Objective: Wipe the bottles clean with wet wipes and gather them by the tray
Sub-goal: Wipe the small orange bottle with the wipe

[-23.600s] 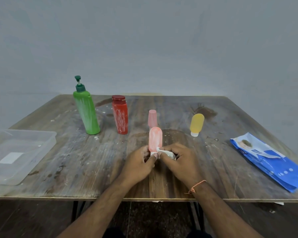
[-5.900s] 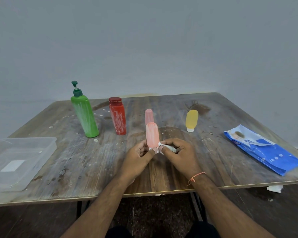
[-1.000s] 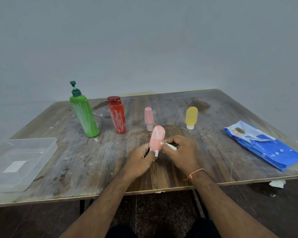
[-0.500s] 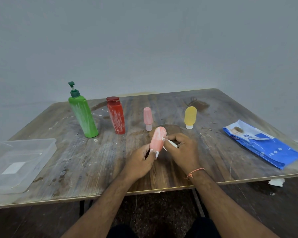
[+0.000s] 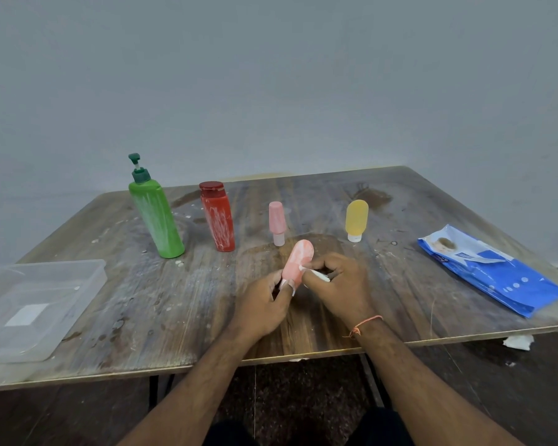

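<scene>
Tray (image 5: pixel 87 272), clear plastic, sits at nine o'clock on the table (image 5: pixel 174 317); no bottle stands beside it yet. Green pump bottle (image 5: pixel 155 217) at eleven o'clock and red bottle (image 5: pixel 218 218) just right of it both show white streaks, judged unwiped. Small pink bottle (image 5: pixel 276 222) stands cap-down at twelve o'clock. Centre: left hand (image 5: pixel 260 309) grips the lower end of a salmon bottle (image 5: pixel 298 262), tilted, white smears remaining; right hand (image 5: pixel 342 284) pinches a bunched wet wipe (image 5: pixel 318 275) against its side. Yellow bottle (image 5: pixel 356 218) stands cap-down at one o'clock. Wipes pack (image 5: pixel 496 268) lies at three o'clock. Assessment: first bottle under cleaning, four outstanding, gathering not begun.
</scene>
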A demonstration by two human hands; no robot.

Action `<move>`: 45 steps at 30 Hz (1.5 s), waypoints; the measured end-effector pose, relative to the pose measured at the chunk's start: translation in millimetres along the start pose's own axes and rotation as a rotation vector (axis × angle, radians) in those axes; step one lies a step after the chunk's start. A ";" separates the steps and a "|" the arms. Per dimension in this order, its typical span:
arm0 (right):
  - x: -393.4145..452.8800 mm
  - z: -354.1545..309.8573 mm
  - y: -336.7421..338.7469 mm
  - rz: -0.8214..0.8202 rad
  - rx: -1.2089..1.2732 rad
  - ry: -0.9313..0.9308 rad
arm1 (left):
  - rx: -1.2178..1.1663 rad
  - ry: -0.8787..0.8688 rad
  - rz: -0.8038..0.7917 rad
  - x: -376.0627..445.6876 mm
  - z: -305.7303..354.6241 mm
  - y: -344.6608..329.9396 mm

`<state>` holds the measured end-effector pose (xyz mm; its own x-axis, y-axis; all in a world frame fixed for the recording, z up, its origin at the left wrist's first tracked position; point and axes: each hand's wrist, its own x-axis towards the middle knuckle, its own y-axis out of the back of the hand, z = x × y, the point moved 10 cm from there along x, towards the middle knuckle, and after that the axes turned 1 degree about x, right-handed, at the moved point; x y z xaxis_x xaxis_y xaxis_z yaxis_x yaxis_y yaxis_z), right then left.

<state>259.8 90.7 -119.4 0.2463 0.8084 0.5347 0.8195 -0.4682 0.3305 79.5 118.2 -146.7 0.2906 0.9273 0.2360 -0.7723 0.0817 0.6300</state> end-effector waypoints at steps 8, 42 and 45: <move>0.9 -2.2 5.0 0.035 0.003 0.032 | 0.093 -0.043 0.004 -1.2 4.7 -1.5; -4.8 -20.5 0.3 -0.007 -0.067 0.173 | 0.242 -0.157 0.036 -7.3 20.2 -4.0; -3.1 -15.6 7.9 0.074 -0.071 0.135 | 0.264 -0.147 0.032 -6.1 19.4 -4.8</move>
<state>257.4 79.0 -106.3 0.2287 0.7177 0.6578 0.7616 -0.5527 0.3383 92.4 105.1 -136.8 0.3619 0.8633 0.3518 -0.6145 -0.0629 0.7864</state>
